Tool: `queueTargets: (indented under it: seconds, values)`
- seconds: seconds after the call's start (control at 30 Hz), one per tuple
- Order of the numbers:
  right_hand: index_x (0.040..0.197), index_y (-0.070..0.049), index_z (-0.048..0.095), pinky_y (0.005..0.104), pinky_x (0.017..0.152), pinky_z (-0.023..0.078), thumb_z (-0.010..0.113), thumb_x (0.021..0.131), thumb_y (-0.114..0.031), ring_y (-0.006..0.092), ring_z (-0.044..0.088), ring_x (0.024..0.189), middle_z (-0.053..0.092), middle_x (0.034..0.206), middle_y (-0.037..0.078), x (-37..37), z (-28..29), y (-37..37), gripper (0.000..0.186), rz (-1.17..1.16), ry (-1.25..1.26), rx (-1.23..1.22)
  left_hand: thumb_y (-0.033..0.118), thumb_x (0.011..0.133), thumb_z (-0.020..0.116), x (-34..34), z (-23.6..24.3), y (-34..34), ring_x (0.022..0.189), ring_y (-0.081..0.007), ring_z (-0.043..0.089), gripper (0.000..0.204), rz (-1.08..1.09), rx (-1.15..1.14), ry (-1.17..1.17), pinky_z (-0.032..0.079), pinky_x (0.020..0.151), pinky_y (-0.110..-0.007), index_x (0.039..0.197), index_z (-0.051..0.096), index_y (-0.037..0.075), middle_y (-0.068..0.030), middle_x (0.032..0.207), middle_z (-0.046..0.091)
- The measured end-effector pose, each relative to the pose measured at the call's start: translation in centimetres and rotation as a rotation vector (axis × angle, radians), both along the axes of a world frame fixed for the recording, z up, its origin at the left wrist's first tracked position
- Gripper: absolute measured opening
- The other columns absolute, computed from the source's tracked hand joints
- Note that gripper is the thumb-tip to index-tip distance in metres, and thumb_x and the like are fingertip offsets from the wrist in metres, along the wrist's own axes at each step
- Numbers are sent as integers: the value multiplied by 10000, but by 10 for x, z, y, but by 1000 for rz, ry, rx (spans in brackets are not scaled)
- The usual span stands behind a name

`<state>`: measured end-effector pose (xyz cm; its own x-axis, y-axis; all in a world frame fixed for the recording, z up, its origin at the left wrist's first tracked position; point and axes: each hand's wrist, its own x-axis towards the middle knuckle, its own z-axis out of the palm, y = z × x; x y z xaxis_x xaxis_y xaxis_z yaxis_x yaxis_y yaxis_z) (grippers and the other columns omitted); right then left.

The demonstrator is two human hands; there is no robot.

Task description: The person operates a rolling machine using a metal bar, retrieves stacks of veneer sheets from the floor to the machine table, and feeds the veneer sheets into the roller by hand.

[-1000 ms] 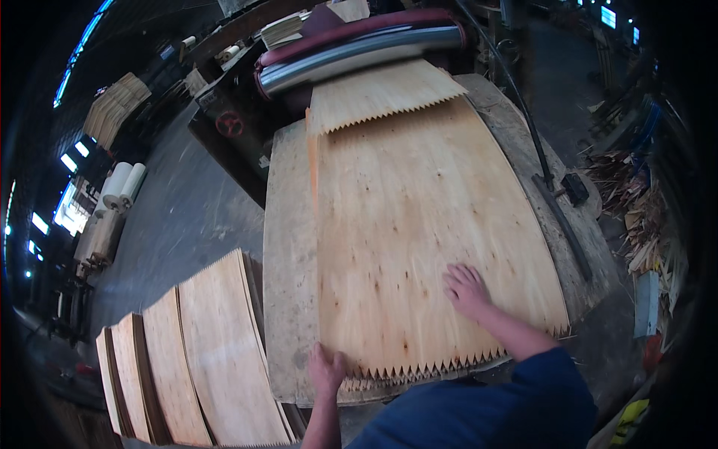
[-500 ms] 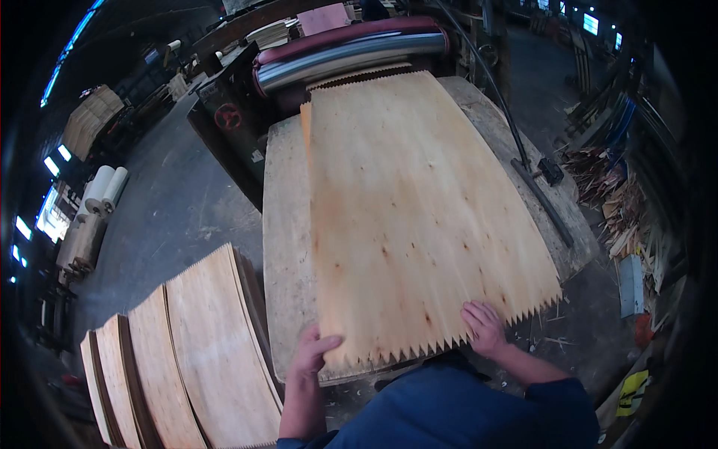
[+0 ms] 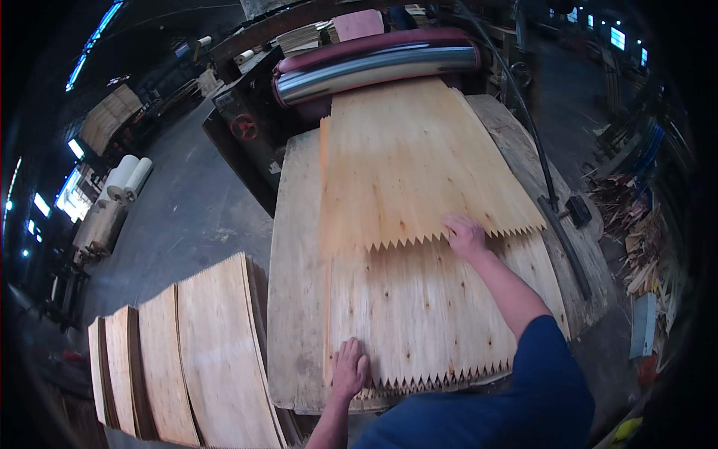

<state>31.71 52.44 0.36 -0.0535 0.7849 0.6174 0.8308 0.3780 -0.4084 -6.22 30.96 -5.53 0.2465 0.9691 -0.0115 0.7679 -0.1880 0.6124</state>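
Upper veneer sheet (image 3: 419, 165), saw-toothed edge overlapping the lower veneer sheet (image 3: 434, 314) on the worktop (image 3: 295, 299). Right hand (image 3: 465, 236) lies flat, ungripping, on the toothed edge; left hand (image 3: 349, 368) presses the lower sheet's near corner. Steady, even pressure should keep the teeth aligned.

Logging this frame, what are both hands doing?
Left hand: open, flat on lower veneer sheet.
Right hand: open, on upper veneer sheet.

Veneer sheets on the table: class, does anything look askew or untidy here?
The veneer sheets lie fairly square under both hands. The only mess is a heap of wood scraps on the floor, right of the table.
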Motion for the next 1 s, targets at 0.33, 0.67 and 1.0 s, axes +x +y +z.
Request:
queueTargets:
  seconds: [0.33,0.67,1.0]
  values:
    - [1214,-92,541,490,1083,210,536,850,-297,279,309,1315,407,1376,97,-32,-70,-56,418,20,-118,-481,437,834,560,-2,-8,-11,1344,-361,260,734,441,45,285,198,1065,-548,1402,295,57,-180,1445,307]
    - [1244,-76,518,504,1094,185,561,828,-349,301,313,1315,423,1368,124,-60,-61,-275,499,-94,-151,-503,179,773,635,-49,-10,20,1049,-349,552,478,386,198,-28,443,892,-375,1162,499,-64,-216,1146,572]
    - [1160,-48,554,486,1024,326,638,715,-158,344,458,1181,507,1236,142,-66,-28,-328,466,27,-150,-329,154,820,632,-41,110,-5,810,-134,627,285,153,-616,-1048,480,735,-258,1044,628,-22,-86,905,674]
